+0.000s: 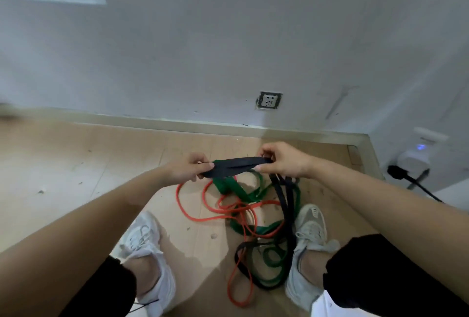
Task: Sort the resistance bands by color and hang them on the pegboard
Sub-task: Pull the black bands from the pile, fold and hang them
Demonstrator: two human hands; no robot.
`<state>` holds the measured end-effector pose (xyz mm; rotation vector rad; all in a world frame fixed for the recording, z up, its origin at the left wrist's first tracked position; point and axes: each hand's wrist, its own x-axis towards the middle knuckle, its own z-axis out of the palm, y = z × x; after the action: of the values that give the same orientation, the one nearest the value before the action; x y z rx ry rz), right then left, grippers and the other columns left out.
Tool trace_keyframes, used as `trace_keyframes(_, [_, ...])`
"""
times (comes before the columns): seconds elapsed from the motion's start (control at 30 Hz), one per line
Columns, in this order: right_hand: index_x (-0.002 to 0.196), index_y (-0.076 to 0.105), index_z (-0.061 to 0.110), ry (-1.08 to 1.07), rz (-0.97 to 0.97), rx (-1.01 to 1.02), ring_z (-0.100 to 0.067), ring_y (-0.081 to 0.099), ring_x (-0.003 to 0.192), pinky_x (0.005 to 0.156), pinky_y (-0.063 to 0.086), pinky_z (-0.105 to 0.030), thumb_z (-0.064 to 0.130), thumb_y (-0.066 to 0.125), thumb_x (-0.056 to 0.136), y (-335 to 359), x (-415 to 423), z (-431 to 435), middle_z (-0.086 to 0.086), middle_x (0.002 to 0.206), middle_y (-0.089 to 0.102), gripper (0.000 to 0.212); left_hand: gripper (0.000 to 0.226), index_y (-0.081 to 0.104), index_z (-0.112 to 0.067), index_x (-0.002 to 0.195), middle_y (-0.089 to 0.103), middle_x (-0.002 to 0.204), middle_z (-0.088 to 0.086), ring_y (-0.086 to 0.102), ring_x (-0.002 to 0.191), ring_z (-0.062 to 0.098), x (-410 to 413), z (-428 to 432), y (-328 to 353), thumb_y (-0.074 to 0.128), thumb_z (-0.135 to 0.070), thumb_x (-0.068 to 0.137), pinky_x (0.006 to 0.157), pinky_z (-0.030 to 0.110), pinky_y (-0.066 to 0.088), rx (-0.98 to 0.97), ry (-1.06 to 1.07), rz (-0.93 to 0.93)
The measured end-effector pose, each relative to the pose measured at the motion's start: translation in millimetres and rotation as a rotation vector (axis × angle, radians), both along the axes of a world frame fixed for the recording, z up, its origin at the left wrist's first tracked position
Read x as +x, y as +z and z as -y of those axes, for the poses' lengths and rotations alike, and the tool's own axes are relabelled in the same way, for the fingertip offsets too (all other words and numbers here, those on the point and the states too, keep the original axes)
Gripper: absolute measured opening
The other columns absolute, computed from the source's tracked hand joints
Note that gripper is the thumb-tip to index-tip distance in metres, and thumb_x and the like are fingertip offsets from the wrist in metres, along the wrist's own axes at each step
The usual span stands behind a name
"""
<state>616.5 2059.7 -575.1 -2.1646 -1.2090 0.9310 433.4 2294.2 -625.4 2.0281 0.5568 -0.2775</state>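
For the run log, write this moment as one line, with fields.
left hand: grips black band | right hand: grips black band | pile of red, green, black bands: on floor between shoes

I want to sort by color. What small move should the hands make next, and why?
Probably lift the black band higher with the left hand and right hand: its loose part hangs into the tangle of red and green bands below.

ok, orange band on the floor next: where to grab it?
Take the orange band at its left arc, coming from above on the left: that stretch lies alone on bare floor, while its right part crosses the green bands.
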Motion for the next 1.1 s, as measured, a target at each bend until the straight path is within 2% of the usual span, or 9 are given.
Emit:
trace_keyframes(0.13, [0.103, 0.068, 0.014, -0.029, -0.033, 0.18, -0.012, 0.06, 0.075, 0.069, 0.05, -0.025, 0.022, 0.073, 0.092, 76.9, 0.2, -11.6, -0.009, 0.084, 0.067, 0.015, 0.026, 0.065, -0.008, 0.096, 0.053, 0.074, 0.004, 0.048, 0.067, 0.017, 3.3, -10.0, 60.7, 0.066, -0.034, 0.096, 0.065, 0.03, 0.042, -0.026, -0.05, 0.032])
trace_keyframes(0.3, [0.107, 0.064, 0.008, -0.138, -0.116, 0.361, -0.022, 0.069, 0.081, 0.067, 0.054, -0.027, 0.017, 0.063, 0.099, 151.7, -3.2, -20.8, -0.018, 0.092, 0.074, 0.012, 0.037, 0.069, -0.017, 0.078, 0.046, 0.07, -0.002, 0.046, 0.072, 0.015, 4.6, -11.3, 141.5, 0.067, -0.053, 0.087, 0.068, 0.032, 0.039, 0.129, -0.075, 0.163])
trace_keyframes(0.37, [0.102, 0.064, 0.01, -0.165, -0.139, 0.449, -0.021, 0.069, 0.077, 0.067, 0.053, -0.03, 0.017, 0.061, 0.1, 182.0, -6.2, -27.7, -0.014, 0.088, 0.074, 0.007, 0.04, 0.069, -0.019, 0.074, 0.051, 0.07, -0.004, 0.049, 0.073, 0.014, 4.2, -6.9, 170.0, 0.065, -0.058, 0.081, 0.071, 0.033, 0.039, 0.137, -0.068, 0.226])
trace_keyframes(0.53, [0.099, 0.062, 0.012, -0.145, -0.198, 0.611, -0.024, 0.071, 0.079, 0.071, 0.058, -0.032, 0.019, 0.052, 0.105, 237.0, -7.7, -40.7, -0.015, 0.094, 0.072, 0.014, 0.041, 0.07, -0.009, 0.092, 0.069, 0.09, -0.003, 0.064, 0.091, 0.012, 15.5, 2.4, 223.9, 0.062, -0.049, 0.085, 0.086, 0.03, 0.049, 0.014, 0.011, 0.442])
trace_keyframes(0.67, [0.097, 0.067, 0.004, -0.174, 0.012, 0.49, -0.022, 0.07, 0.064, 0.066, 0.061, -0.041, 0.019, 0.051, 0.105, 223.4, 0.5, -42.7, -0.01, 0.08, 0.07, 0.023, 0.028, 0.064, -0.009, 0.089, 0.067, 0.084, 0.007, 0.067, 0.085, 0.02, 28.2, -4.8, 236.1, 0.056, -0.033, 0.101, 0.091, 0.036, 0.054, -0.136, 0.081, 0.57])
trace_keyframes(0.77, [0.097, 0.068, 0.0, -0.196, -0.028, 0.323, -0.027, 0.072, 0.071, 0.078, 0.061, -0.052, 0.021, 0.054, 0.104, 192.4, 13.7, -39.0, -0.015, 0.084, 0.074, 0.027, 0.022, 0.064, -0.011, 0.083, 0.058, 0.069, 0.001, 0.061, 0.068, 0.018, 38.2, -17.0, 227.5, 0.061, -0.027, 0.098, 0.078, 0.032, 0.05, -0.217, 0.259, 0.622])
trace_keyframes(0.87, [0.1, 0.066, -0.002, -0.114, -0.029, 0.141, -0.041, 0.072, 0.087, 0.09, 0.053, -0.06, 0.028, 0.055, 0.104, 172.5, 24.9, -36.3, -0.023, 0.095, 0.074, 0.032, 0.015, 0.071, -0.007, 0.093, 0.052, 0.068, -0.006, 0.053, 0.066, 0.014, 43.2, -33.0, 212.6, 0.068, -0.022, 0.094, 0.07, 0.022, 0.047, -0.111, 0.226, 0.559])
trace_keyframes(1.0, [0.1, 0.065, 0.0, -0.088, -0.034, 0.065, -0.027, 0.07, 0.083, 0.089, 0.056, -0.051, 0.029, 0.054, 0.104, 165.6, 30.7, -43.4, -0.022, 0.097, 0.073, 0.031, 0.021, 0.074, -0.007, 0.1, 0.056, 0.076, -0.004, 0.053, 0.069, 0.012, 53.3, -39.8, 203.4, 0.07, -0.027, 0.093, 0.07, 0.02, 0.047, -0.006, 0.227, 0.539])
trace_keyframes(1.1, [0.1, 0.065, 0.0, -0.085, -0.002, 0.07, -0.029, 0.065, 0.083, 0.078, 0.052, -0.045, 0.031, 0.054, 0.103, 163.0, 31.9, -52.7, -0.023, 0.099, 0.072, 0.033, 0.021, 0.074, -0.022, 0.081, 0.056, 0.079, 0.002, 0.052, 0.067, 0.014, 62.8, -39.3, 205.6, 0.064, -0.032, 0.097, 0.075, 0.025, 0.046, 0.006, 0.247, 0.582])
